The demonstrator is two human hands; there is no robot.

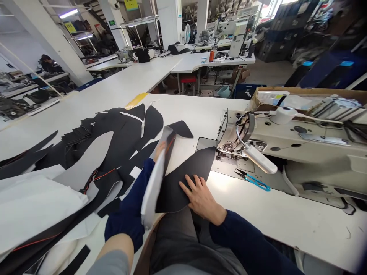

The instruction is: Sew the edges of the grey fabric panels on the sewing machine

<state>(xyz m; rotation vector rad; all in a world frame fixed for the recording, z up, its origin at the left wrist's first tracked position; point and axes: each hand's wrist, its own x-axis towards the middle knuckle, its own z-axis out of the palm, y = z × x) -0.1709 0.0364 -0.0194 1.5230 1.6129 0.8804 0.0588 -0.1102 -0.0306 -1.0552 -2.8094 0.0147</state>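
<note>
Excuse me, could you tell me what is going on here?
A person is working at a sewing machine. The right hand lies spread on a dark panel, whose tip points toward the machine. The left hand, partly hidden, holds up a pale-backed panel. Blue-handled snips lie near the machine, and more dark pieces are heaped on the left.

1. Blue-handled snips (258,184) lie with open blades near the right-hand part of the worktable's (286,214) near edge.
2. A cardboard box (323,91) of plastic-wrapped items sits by the worktable's far right corner.
3. Yellow tape (137,101) crosses the worktable's far left part.
4. An orange thread cone (211,56) stands near the front edge of a farther table (186,68).
5. Below that edge are a red stool (188,79) and a pale teal basin (224,92).
6. A white fan (187,33) stands beyond its back edge.
</note>
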